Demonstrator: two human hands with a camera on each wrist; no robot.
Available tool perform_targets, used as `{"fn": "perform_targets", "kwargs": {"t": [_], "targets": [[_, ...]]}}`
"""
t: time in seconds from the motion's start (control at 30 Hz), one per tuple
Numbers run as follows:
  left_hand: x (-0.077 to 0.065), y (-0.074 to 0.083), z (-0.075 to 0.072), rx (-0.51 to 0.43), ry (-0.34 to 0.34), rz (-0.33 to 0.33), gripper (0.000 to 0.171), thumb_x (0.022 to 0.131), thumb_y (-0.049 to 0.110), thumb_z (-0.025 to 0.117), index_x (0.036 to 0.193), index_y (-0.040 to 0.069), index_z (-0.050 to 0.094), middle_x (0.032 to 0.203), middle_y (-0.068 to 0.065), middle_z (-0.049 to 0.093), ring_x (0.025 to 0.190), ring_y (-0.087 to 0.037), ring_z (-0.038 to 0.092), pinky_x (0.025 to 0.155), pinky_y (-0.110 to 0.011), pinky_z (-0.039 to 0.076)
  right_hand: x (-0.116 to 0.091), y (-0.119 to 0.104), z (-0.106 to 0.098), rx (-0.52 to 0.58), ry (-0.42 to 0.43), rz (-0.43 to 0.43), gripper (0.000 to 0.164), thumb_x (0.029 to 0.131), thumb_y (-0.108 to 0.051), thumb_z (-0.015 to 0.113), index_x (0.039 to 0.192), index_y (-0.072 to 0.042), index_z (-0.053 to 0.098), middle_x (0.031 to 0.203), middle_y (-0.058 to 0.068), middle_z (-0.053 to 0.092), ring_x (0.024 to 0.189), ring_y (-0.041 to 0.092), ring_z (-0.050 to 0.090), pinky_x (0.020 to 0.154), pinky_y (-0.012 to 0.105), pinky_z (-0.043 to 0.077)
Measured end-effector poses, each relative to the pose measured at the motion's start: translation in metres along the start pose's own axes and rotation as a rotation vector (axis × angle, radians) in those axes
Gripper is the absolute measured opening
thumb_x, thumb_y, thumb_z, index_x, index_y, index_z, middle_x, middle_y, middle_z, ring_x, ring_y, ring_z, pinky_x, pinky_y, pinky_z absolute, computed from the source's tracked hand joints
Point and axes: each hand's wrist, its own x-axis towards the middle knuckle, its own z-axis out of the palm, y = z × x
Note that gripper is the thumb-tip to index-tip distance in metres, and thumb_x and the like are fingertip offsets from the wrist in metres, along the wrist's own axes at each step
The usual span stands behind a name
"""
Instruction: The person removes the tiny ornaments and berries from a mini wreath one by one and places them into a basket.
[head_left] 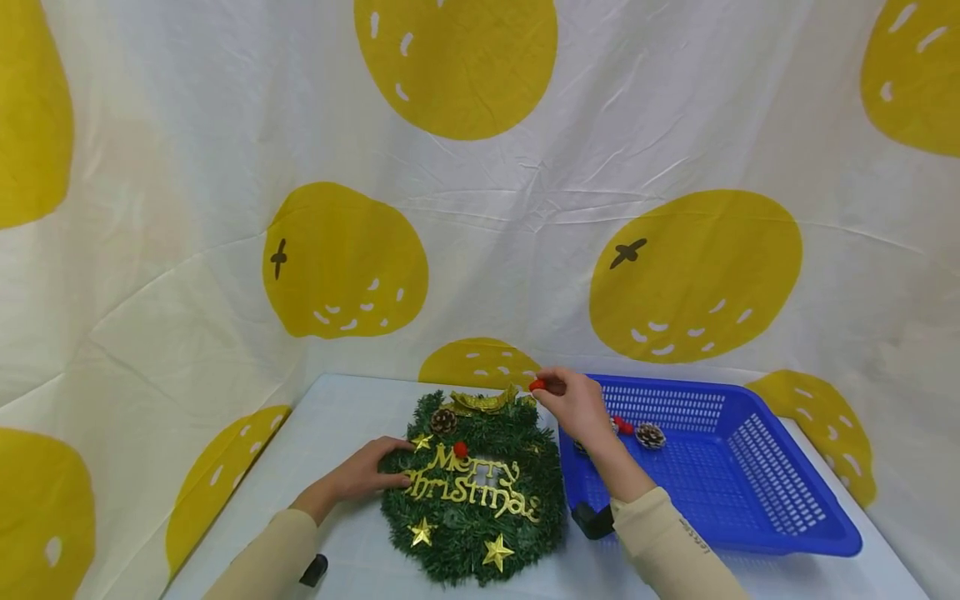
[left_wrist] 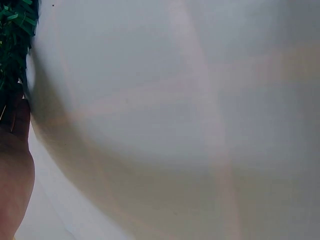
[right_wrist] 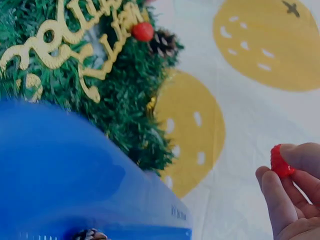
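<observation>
A green Christmas wreath [head_left: 476, 554] lies flat with gold "Merry Christmas" lettering [head_left: 472, 492] across it, gold stars [head_left: 497, 552], a gold bow [head_left: 480, 403], a pinecone [head_left: 442, 421] and a red berry ornament [head_left: 461, 450]. My left hand [head_left: 369, 471] rests at the wreath's left edge, fingers stretched onto the greenery. Above the wreath's upper right edge, my right hand [head_left: 576, 405] pinches a bumpy red berry [right_wrist: 281, 162] between thumb and fingertips. That berry is clear of the greenery.
A blue plastic basket [head_left: 795, 546] stands right of the wreath, under my right forearm. Inside lie a pinecone [head_left: 650, 435] and red berries [head_left: 622, 425], partly hidden by the arm. A white curtain [head_left: 510, 275] with yellow fruit print hangs behind the white table [head_left: 337, 400].
</observation>
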Motion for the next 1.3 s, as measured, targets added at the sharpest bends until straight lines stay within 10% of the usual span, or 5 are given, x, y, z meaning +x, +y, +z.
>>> {"fn": "perform_targets", "kwargs": {"t": [1.03,1.3], "targets": [[-0.001,-0.003,0.0,-0.003,0.0,0.01,0.06,0.09,0.041,0.07,0.135,0.004,0.055,0.135,-0.016,0.053,0.127,-0.04,0.046,0.102,-0.06,0.036,0.01,0.058,-0.039,-0.11,-0.024,0.261,0.037,0.093,-0.015,0.065,0.124,0.005,0.063,0.116,0.024,0.065,0.107,0.041,0.058,0.088,0.052,0.048],[0.0,-0.001,-0.001,-0.011,-0.005,0.012,0.059,0.09,0.039,0.071,0.135,0.004,0.054,0.134,-0.016,0.053,0.127,-0.039,0.046,0.102,-0.059,0.037,0.009,0.073,-0.045,-0.1,-0.018,0.344,0.035,0.094,-0.016,0.064,0.121,0.006,0.065,0.118,0.026,0.064,0.084,0.033,0.062,0.073,0.045,0.051]]}}
